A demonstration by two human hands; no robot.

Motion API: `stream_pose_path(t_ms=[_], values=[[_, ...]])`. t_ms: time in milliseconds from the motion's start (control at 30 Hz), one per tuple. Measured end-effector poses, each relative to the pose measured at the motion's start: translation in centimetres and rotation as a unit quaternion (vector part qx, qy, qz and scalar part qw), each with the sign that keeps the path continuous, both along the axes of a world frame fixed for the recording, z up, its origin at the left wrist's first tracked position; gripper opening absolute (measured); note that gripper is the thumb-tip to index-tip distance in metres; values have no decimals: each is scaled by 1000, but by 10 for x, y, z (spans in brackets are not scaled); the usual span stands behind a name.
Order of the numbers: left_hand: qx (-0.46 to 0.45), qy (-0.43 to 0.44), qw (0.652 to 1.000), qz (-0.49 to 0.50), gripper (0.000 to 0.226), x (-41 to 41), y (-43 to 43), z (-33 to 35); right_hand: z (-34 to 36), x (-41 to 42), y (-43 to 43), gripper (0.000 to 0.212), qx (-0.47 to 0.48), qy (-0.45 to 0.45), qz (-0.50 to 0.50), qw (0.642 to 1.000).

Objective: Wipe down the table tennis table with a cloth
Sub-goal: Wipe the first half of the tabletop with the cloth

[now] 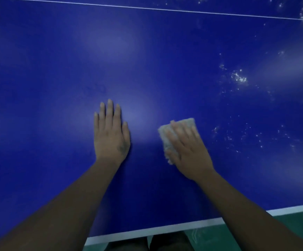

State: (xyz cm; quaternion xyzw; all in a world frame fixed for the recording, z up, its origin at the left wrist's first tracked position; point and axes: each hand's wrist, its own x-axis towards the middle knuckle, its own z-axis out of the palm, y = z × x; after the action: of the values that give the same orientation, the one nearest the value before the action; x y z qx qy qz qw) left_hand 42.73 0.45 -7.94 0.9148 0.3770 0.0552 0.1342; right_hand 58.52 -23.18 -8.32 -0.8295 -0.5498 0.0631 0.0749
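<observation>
Head view: left hand (pixel 110 136) flat on table (pixel 56 69), right hand (pixel 188 151) flat atop cloth (pixel 164 134), white specks (pixel 239 77) beside

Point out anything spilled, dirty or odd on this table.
White specks are scattered over the right side of the table, thickest in a cluster right of centre and near the far right corner. They look like droplets or residue; I cannot tell which. The cloth under the right hand lies left of them.

This looks like a sports hall or games room. A blue table tennis table (pixel 56 69) spreads under the left hand (pixel 110 134), with a thin white line (pixel 147 8) far beyond its fingertips. A white edge band (pixel 165 228) and green floor (pixel 301 225) lie behind the wrist.
</observation>
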Motion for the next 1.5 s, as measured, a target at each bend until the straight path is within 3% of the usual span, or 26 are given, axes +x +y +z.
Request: stream_pose_path(t_ms=[33,100,133,200,267,300,400,433,533,600,667,733,767,833,900,967,1033,1067,1100,1200,1233,1267,1367,1400,1500], values=[[6,4,1000,-11,61,-13,-19,-2,3,7,-7,54,3,5,-98,995],[15,19,999,-33,61,-39,-58,-7,9,2,-13,56,-16,6,-303,953],[16,30,998,-43,63,-50,-76,-8,9,-7,-14,56,-21,-3,-296,955],[13,46,997,-53,66,-62,-96,-11,3,-33,-23,60,-29,5,-103,994],[9,51,997,-51,67,-63,-98,-11,4,-32,-44,65,-43,3,42,998],[7,52,997,-49,67,-62,-97,-9,4,-21,-54,65,-51,-10,24,998],[2,50,998,-45,67,-61,-97,-9,8,-22,-61,68,-58,-14,-232,971],[2,48,998,-46,67,-61,-98,-10,6,-35,-59,72,-58,-16,-232,971],[7,40,998,-42,67,-62,-98,-11,1,-77,-72,77,-74,17,25,997],[9,35,998,-41,67,-62,-98,-11,0,-67,-95,69,-75,-4,55,996],[12,25,999,-41,67,-61,-98,-12,5,-52,-107,65,-66,0,-103,993],[19,19,999,-41,67,-62,-98,-14,7,-57,-106,65,-60,12,-246,967],[24,17,999,-41,67,-62,-99,-15,5,-67,-103,66,-61,14,-232,971],[32,14,998,-42,66,-62,-98,-16,0,-90,-107,68,-73,35,-56,995],[37,12,998,-45,66,-63,-98,-15,0,-81,-127,65,-74,19,85,993],[42,19,998,-46,66,-62,-99,-14,2,-54,-145,64,-70,-6,22,997],[45,26,998,-46,66,-62,-100,-14,7,-47,-148,63,-62,-1,-173,983],[47,26,998,-45,66,-61,-101,-13,5,-56,-144,63,-52,2,-214,975],[50,27,997,-44,65,-60,-102,-13,2,-72,-139,63,-43,11,-189,981],[58,45,997,-29,65,-59,-106,-8,-4,-107,-148,63,-37,30,67,997],[56,51,997,-16,64,-56,-110,-6,-6,-96,-160,63,-33,20,86,996],[49,52,997,0,64,-50,-117,-3,-6,-82,-171,64,-34,13,46,998],[17,24,999,21,62,-26,-150,3,0,-63,-189,65,-24,7,-200,979],[8,12,1000,15,62,-14,-163,4,-1,-67,-191,65,-30,9,-193,981],[-22,8,1000,14,64,22,-195,6,-3,-73,-214,65,-42,27,20,999]])
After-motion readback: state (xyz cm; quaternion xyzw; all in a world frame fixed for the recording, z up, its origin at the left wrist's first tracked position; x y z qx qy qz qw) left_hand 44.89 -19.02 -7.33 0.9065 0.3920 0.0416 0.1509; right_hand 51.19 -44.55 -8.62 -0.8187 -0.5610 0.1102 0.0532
